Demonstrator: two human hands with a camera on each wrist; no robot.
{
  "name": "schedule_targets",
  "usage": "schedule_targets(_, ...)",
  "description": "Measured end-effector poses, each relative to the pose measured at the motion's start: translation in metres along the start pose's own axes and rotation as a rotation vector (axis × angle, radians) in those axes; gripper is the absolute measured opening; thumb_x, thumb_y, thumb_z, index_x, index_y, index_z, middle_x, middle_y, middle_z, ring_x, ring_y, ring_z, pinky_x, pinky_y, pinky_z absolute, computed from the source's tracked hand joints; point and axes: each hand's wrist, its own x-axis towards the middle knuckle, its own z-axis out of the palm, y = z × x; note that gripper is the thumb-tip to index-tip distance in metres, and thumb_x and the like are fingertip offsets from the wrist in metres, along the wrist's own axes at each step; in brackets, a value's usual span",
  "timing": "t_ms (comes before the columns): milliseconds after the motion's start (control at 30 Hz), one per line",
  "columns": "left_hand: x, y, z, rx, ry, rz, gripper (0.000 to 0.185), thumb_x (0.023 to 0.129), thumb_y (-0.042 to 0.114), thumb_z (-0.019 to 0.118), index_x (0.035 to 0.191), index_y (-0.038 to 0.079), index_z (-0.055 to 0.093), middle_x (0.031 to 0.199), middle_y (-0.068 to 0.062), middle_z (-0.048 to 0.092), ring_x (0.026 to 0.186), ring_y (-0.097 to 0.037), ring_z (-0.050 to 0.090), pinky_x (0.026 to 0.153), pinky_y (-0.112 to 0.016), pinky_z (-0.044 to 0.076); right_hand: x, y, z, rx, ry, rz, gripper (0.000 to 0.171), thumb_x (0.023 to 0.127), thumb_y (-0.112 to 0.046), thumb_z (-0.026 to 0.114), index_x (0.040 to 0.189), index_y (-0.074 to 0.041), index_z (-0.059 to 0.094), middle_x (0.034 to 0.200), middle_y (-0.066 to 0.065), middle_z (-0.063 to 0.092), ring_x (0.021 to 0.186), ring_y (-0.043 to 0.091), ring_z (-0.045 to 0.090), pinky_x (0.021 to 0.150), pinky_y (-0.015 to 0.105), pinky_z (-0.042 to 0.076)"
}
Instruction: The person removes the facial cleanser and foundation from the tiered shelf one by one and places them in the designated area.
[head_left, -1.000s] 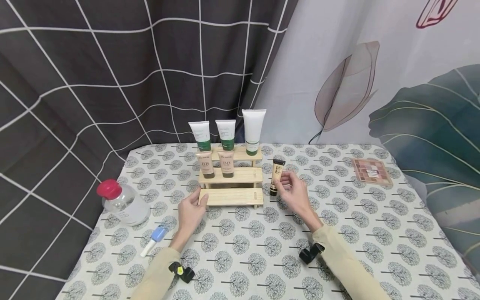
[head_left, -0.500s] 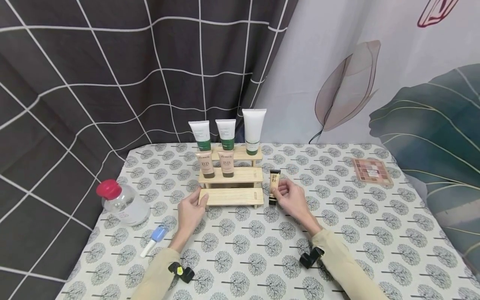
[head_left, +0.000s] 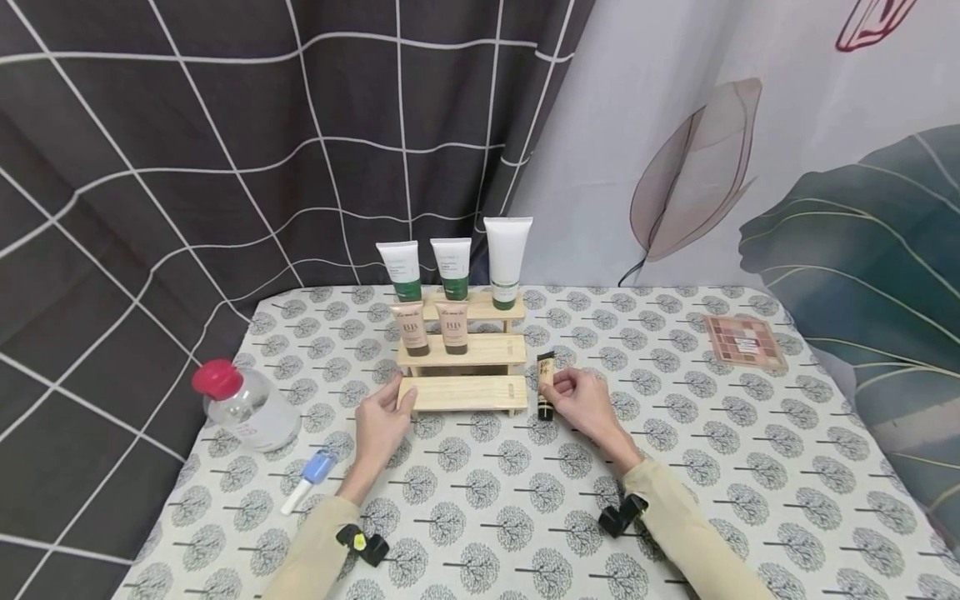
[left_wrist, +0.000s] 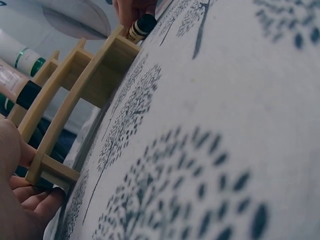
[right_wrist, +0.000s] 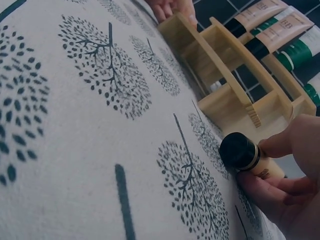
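Observation:
A three-tier wooden display stand (head_left: 461, 392) stands on the table. My left hand (head_left: 384, 421) grips the left end of its lowest tier, the thumb on top and the fingers around the side. To the right of the stand, my right hand (head_left: 588, 404) pinches a small beige cosmetic tube (head_left: 546, 383) with black ends, its cap pointing down. In the right wrist view the tube's black cap (right_wrist: 239, 151) faces the camera, near the stand's end. Two pink BB cream tubes (head_left: 453, 327) stand on the middle tier. On the top tier are two white-and-green tubes (head_left: 452, 268) and a taller white tube (head_left: 507, 262).
A clear bottle with a red cap (head_left: 219, 379) stands at the left. Near it lies a blue-and-white small bottle or applicator (head_left: 309, 479). An eyeshadow palette (head_left: 745, 342) lies at the far right. Curtains hang behind the patterned tablecloth (head_left: 480, 533).
My right hand has brought the beige tube down and slightly left, nearer the front right end of the stand. The left hand and the stand have stayed put.

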Motion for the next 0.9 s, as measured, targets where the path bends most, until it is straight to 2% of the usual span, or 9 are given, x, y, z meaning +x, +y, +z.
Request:
schedule_targets(333,0.0,0.001,0.0,-0.012,0.003,-0.006,0.052,0.095,0.017,0.071,0.139,-0.005,0.054,0.146,-0.025,0.052,0.126,-0.037,0.061,0.096,-0.025,0.057,-0.002,0.002,-0.004,-0.045,0.002,0.038,0.037,0.092,-0.029,0.074,0.107,0.004,0.069,0.091,0.016,0.075,0.077,0.02,0.07,0.068,0.028,0.063)
schedule_targets(500,0.0,0.001,0.001,0.006,0.014,-0.001,0.051,0.096,0.018,0.07,0.139,-0.004,0.055,0.145,-0.025,0.052,0.127,-0.037,0.061,0.098,-0.026,0.057,-0.004,0.003,-0.005,-0.049,0.04,0.034,0.035,0.092,-0.027,0.075,0.108,0.004,0.069,0.091,0.016,0.074,0.076,0.02,0.07,0.066,0.026,0.062)
schedule_targets(700,-0.001,0.0,0.0,0.016,0.005,-0.013,0.052,0.096,0.021,0.07,0.139,-0.004,0.055,0.146,-0.025,0.053,0.128,-0.036,0.06,0.099,-0.026,0.056,-0.006,-0.006,-0.01,-0.034,0.151,-0.065,0.029,0.09,-0.02,0.075,0.108,0.003,0.069,0.091,0.017,0.075,0.075,0.023,0.071,0.065,0.027,0.064)
schedule_targets(800,-0.002,0.001,0.0,0.011,0.01,-0.014,0.052,0.096,0.021,0.07,0.139,-0.004,0.055,0.145,-0.025,0.053,0.127,-0.036,0.061,0.098,-0.026,0.056,-0.004,-0.016,-0.013,-0.002,0.194,-0.132,0.029,0.09,-0.017,0.074,0.11,0.004,0.069,0.094,0.019,0.075,0.08,0.028,0.073,0.071,0.032,0.067)
schedule_targets(900,-0.002,0.001,0.0,0.017,0.014,-0.006,0.052,0.096,0.021,0.07,0.139,-0.004,0.055,0.145,-0.026,0.053,0.127,-0.036,0.061,0.097,-0.026,0.057,-0.001,-0.027,-0.014,0.055,0.201,-0.151,0.032,0.092,-0.018,0.073,0.114,0.004,0.067,0.1,0.019,0.074,0.088,0.029,0.073,0.078,0.034,0.068)
